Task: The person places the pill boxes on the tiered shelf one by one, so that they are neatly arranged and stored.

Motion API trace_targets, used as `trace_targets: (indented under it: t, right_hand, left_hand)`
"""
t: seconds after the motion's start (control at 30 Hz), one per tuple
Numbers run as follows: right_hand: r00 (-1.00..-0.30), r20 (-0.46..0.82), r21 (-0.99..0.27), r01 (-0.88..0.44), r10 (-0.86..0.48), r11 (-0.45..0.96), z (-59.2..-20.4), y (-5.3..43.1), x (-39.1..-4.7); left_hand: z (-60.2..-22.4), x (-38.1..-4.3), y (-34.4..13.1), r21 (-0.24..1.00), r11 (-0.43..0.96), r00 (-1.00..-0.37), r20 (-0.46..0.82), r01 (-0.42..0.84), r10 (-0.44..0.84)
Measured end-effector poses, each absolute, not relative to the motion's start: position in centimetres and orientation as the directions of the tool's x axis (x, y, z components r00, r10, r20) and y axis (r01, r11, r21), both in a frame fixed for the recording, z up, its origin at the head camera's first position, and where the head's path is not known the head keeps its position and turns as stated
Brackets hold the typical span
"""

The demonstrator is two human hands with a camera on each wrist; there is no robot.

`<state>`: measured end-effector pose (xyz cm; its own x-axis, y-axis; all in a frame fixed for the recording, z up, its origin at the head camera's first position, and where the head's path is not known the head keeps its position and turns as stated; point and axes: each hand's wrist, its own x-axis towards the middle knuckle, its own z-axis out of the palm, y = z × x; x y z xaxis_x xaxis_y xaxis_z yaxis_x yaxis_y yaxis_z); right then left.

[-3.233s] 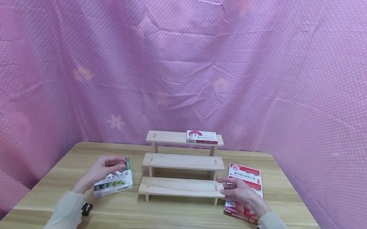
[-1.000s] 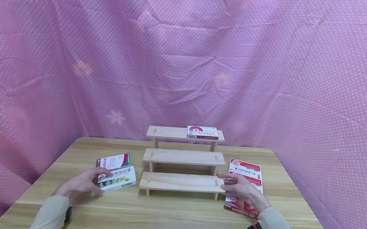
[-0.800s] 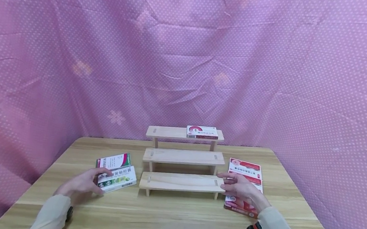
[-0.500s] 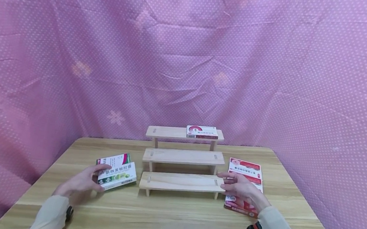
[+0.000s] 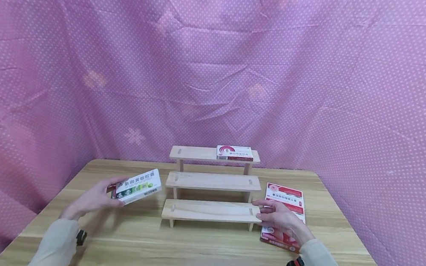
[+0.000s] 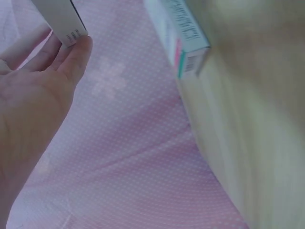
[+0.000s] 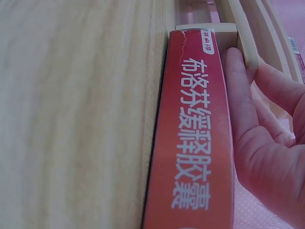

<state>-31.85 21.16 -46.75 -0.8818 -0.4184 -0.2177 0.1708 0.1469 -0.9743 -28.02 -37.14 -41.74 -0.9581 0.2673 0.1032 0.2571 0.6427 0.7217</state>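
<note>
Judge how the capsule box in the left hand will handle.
The green-and-white capsule box looks fairly stiff: its edges run straight in the left hand. It's probably light, being held by one end. Its flat faces make rolling unlikely.

Right hand (image 7: 267, 143) at the wooden stand (image 7: 268, 36).
It holds the end of the nearest board (image 7: 244, 38); just beside the hand, a red box (image 7: 193, 129) with white characters lies on the table (image 7: 81, 114).

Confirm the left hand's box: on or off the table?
Off the table, tilted: the left hand grips the box in midair; the left wrist view shows it apart from the other box.
</note>
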Motion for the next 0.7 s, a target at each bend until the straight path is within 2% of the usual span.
trace_targets:
  t: [0.4, 0.6, 0.7]
  right_hand:
    - [-0.879, -0.234, -0.971, 0.188, -0.416, 0.149, -46.6, 21.1, -31.7]
    - [-0.883, -0.230, -0.971, 0.182, -0.409, 0.153, -46.7, 21.2, -31.8]
    - [-0.884, -0.225, -0.972, 0.176, -0.410, 0.153, -46.8, 21.2, -31.8]
  left_hand:
    - [-38.7, -28.8, -36.2, 0.697, 0.662, -0.959, 0.146, 0.275, 0.245]
    - [-37.9, -29.6, -35.6, 0.711, 0.623, -0.944, 0.204, 0.325, 0.259]
    - [-37.7, -30.1, -35.2, 0.733, 0.605, -0.949, 0.208, 0.311, 0.237]
